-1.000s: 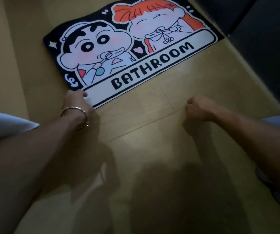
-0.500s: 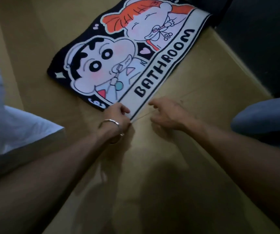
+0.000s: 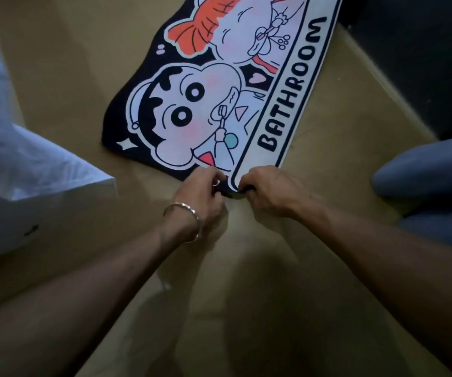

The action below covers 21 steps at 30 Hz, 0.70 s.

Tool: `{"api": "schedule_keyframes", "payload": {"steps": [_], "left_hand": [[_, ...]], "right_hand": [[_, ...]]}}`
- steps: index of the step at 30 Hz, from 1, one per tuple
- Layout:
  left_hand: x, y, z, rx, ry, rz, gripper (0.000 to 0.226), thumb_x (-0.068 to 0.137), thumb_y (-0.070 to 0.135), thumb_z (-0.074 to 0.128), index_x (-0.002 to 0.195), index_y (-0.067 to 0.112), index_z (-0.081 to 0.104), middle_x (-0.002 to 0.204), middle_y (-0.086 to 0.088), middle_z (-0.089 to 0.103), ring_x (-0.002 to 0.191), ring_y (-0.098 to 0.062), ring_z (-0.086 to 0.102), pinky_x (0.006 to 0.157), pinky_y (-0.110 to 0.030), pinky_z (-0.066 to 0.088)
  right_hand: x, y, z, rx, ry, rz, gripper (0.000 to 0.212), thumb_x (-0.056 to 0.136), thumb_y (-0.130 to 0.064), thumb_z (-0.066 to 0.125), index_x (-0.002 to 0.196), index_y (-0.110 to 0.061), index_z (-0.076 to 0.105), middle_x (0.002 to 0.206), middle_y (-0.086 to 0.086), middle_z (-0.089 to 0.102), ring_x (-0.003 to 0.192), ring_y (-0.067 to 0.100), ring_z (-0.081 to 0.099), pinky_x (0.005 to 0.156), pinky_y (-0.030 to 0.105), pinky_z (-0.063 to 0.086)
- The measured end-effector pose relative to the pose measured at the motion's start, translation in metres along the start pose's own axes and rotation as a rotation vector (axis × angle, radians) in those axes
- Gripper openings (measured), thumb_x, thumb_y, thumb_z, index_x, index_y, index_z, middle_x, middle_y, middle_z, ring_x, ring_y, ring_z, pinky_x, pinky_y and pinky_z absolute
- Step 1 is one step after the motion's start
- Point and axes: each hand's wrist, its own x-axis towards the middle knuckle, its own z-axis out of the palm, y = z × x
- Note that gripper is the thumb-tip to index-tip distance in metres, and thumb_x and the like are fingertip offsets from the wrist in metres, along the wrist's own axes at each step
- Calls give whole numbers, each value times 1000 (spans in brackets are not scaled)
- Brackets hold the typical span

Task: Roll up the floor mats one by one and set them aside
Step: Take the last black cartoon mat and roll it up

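Note:
A cartoon bathroom mat [image 3: 219, 99] with two drawn children and the word BATHROOM lies flat on the tan floor, running away from me toward the upper right. My left hand [image 3: 201, 191], with a metal bangle on the wrist, pinches the mat's near corner from the left. My right hand [image 3: 271, 190] grips the same corner from the right, fingers curled under the edge. The corner between the hands is slightly lifted and its dark underside shows.
White cloth [image 3: 15, 148] covers the left side. A blue-grey clothed knee [image 3: 431, 172] sits at the right. A dark wall or doorway [image 3: 423, 63] with a pale threshold strip borders the floor at the upper right. Bare tan floor [image 3: 233, 268] lies between my arms.
My view has swung so the mat now points away from me. My right hand moved left onto the mat's near corner, and both hands now hold that corner.

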Motion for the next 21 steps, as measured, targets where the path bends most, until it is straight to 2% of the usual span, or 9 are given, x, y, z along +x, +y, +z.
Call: {"api": "schedule_keyframes", "payload": {"steps": [2,4,5,9,12,16,18,21], "left_hand": [[-2,-16,1,269,18,107,38,84,23,62,121,23,54,118,0,52,108,-17,47,93,-30,43],[-3,-24,1,374,5,92,42,88,28,58,128,25,50,125,-1,49,116,-20,42,98,-32,37],[-4,-26,2,407,2,103,40,90,29,55,130,25,49,126,-1,49,116,-20,42,98,-32,36],[-11,-12,7,521,-66,268,35,95,33,45,128,24,51,124,-2,53,112,-21,46,94,-34,36],[-18,6,17,606,-170,395,32,96,34,45,126,24,50,122,-2,51,107,-21,47,87,-32,40],[-15,39,31,630,-253,523,22,97,29,43,114,21,54,102,-1,58,88,-20,56,73,-33,48],[-15,60,40,586,-278,573,21,97,32,39,108,19,51,98,0,58,82,-20,55,68,-33,45],[-23,84,60,550,-355,630,19,98,29,39,112,18,47,99,-3,57,81,-21,53,66,-32,42]], "right_hand": [[-6,1,-3,8,-29,38,22,89,-16,54,107,-22,64,103,2,62,91,20,58,81,36,52],[-18,3,-3,14,0,79,8,89,-18,54,94,-20,59,96,2,60,85,18,56,76,34,52],[-25,4,-1,4,35,102,3,89,-18,53,89,-20,55,92,2,58,82,18,56,75,34,51],[-59,22,13,-19,161,221,7,91,-18,48,85,-20,49,85,0,52,74,16,50,72,34,50],[-81,37,16,-8,122,322,5,92,-19,47,87,-21,45,90,0,49,79,17,47,72,34,46],[-106,53,12,-41,100,447,9,91,-17,51,97,-21,45,102,2,50,86,17,45,77,33,45],[-119,59,14,-28,94,476,18,91,-18,50,110,-18,48,109,4,49,91,18,44,81,33,44],[-134,58,22,16,88,447,28,96,-26,44,124,-18,46,119,6,48,103,20,46,88,35,42]]}}
